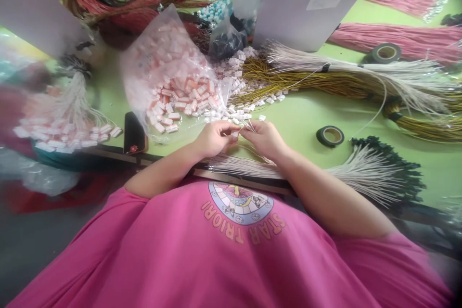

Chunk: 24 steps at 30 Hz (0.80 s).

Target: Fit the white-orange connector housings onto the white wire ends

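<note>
My left hand [216,139] is closed, its thumb and forefinger pinching a small white plastic connector [234,134]. Close against it, my right hand [264,139] pinches thin white wires [249,126] near their ends. The fingertips almost meet, and whether a wire sits inside the connector is too small to tell. Beneath both forearms a bundle of white wires [241,166] lies along the table's front edge, with black connectors [393,166] at its right end. Just beyond my hands, loose white connectors [240,115] are scattered by an open plastic bag of white and orange connectors [180,91].
A phone [135,132] and a bunch of wired connectors [68,125] lie left. Rightward are black tape rolls [330,136] [386,53], yellow-black wires [310,82], white wires [353,67] and pink wires [397,38]. A grey panel [306,5] stands behind. Part of another person shows top right.
</note>
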### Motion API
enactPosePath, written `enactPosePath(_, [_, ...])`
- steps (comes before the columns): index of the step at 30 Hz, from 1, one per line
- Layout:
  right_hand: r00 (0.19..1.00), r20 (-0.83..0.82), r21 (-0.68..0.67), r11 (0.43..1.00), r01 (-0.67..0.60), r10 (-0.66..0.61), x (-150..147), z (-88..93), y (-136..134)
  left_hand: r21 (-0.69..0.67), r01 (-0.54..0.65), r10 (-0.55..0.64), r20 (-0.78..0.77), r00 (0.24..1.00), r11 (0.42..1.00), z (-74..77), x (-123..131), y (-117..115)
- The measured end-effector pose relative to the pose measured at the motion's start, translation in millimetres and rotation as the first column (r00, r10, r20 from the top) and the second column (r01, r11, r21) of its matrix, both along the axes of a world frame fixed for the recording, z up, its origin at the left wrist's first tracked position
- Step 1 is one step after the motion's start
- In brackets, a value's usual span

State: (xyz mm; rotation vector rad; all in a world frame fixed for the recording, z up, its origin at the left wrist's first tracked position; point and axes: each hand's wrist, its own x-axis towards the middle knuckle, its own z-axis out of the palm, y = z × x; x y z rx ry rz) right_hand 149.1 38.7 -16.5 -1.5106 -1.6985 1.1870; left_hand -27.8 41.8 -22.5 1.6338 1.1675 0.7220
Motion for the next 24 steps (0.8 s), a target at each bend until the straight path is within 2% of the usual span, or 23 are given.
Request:
enactPosePath(3, [0.998, -0.057, 0.008, 1.000, 0.012, -0.012, 3.1, -0.9, 1.4, 0.100, 0.049, -0.035, -0.134, 0.990, 0.994, 10.7, -7.9, -0.3])
enactPosePath(6, [0.989, -0.147, 0.061, 0.998, 0.025, -0.016, 5.8, -1.1, 2.7, 0.228, 0.145, -0.064, -0.326, 0.943, 0.963, 25.0, -28.0, 7.5])
enactPosePath(8, [0.973, -0.228, 0.098, 0.993, 0.069, -0.045, 6.6, -0.9, 2.7, 0.341, 0.100, 0.069, -0.451, 0.890, 0.935, 30.3, -45.4, 21.4])
enactPosePath(9, [0.961, -0.268, 0.089, 0.991, 0.102, -0.075, 6.7, -0.7, 2.5, 0.405, 0.039, 0.185, -0.499, 0.847, 0.913, 30.5, -53.8, 30.6])
enactPosePath(11, [0.932, -0.328, -0.006, 0.987, 0.161, -0.154, 6.5, 0.0, 1.6, 0.434, -0.064, 0.336, -0.587, 0.736, 0.899, 26.7, -67.5, 50.6])
enactPosePath(12, [0.918, -0.349, -0.065, 0.982, 0.179, -0.190, 6.5, 0.4, 1.0, 0.409, -0.086, 0.347, -0.624, 0.700, 0.909, 23.6, -72.4, 59.7])
enactPosePath(14, [0.891, -0.394, -0.138, 0.973, 0.185, -0.225, 6.8, 1.6, 0.1, 0.357, -0.088, 0.317, -0.659, 0.682, 0.930, 18.4, -78.1, 72.7])
enactPosePath(16, [0.876, -0.431, -0.156, 0.974, 0.163, -0.216, 7.4, 2.7, -0.4, 0.375, -0.063, 0.310, -0.649, 0.695, 0.925, 18.6, -79.5, 75.8])
enactPosePath(18, [0.877, -0.437, -0.151, 0.978, 0.145, -0.198, 8.3, 3.5, -0.4, 0.414, -0.044, 0.320, -0.626, 0.711, 0.909, 25.5, -76.8, 68.2])
enactPosePath(20, [0.891, -0.417, -0.132, 0.982, 0.138, -0.181, 8.8, 3.7, -0.2, 0.403, -0.036, 0.275, -0.554, 0.786, 0.915, 35.6, -69.1, 51.9])
enactPosePath(22, [0.908, -0.384, -0.109, 0.984, 0.139, -0.170, 8.7, 3.9, -0.2, 0.284, -0.042, 0.149, -0.367, 0.918, 0.958, 42.9, -55.8, 32.0])
enactPosePath(24, [0.923, -0.353, -0.096, 0.987, 0.129, -0.155, 8.1, 4.6, -0.5, 0.016, 0.018, -0.017, -0.076, 0.997, 1.000, 43.1, -38.8, 15.0])
